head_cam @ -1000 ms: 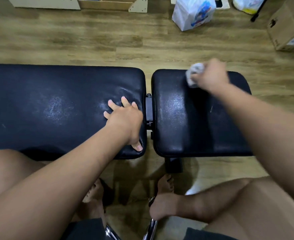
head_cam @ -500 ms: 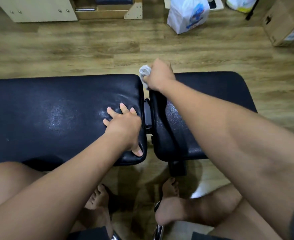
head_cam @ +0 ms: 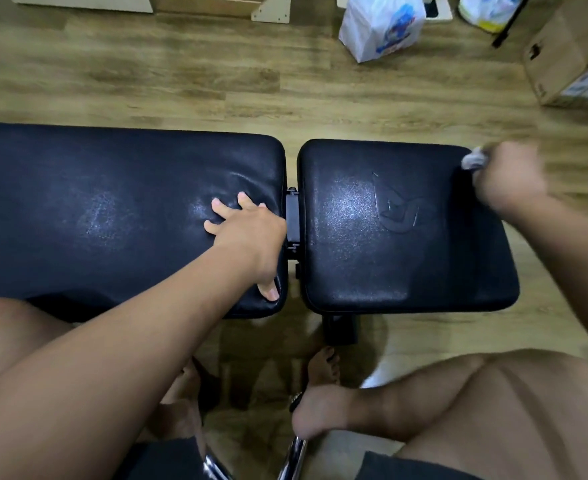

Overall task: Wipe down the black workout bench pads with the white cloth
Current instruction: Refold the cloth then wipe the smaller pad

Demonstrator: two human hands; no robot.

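Two black bench pads lie side by side: a long pad (head_cam: 95, 209) on the left and a shorter seat pad (head_cam: 389, 244) with an embossed logo on the right. My left hand (head_cam: 247, 233) rests flat on the long pad's right end, fingers spread, thumb over the near edge. My right hand (head_cam: 507, 178), blurred by motion, grips a bunched white cloth (head_cam: 474, 161) at the seat pad's far right corner. Most of the cloth is hidden in the fist.
A black hinge bracket (head_cam: 292, 220) joins the pads. Wooden floor lies beyond, with a white plastic bag (head_cam: 382, 26) and a cardboard box (head_cam: 573, 53) at the back right. My bare legs and feet (head_cam: 320, 410) are below the bench, near chrome tubes (head_cam: 296, 459).
My right hand swept the cloth from the gap between the pads rightward to the seat pad's far right corner. My left hand stayed pressed on the long pad.
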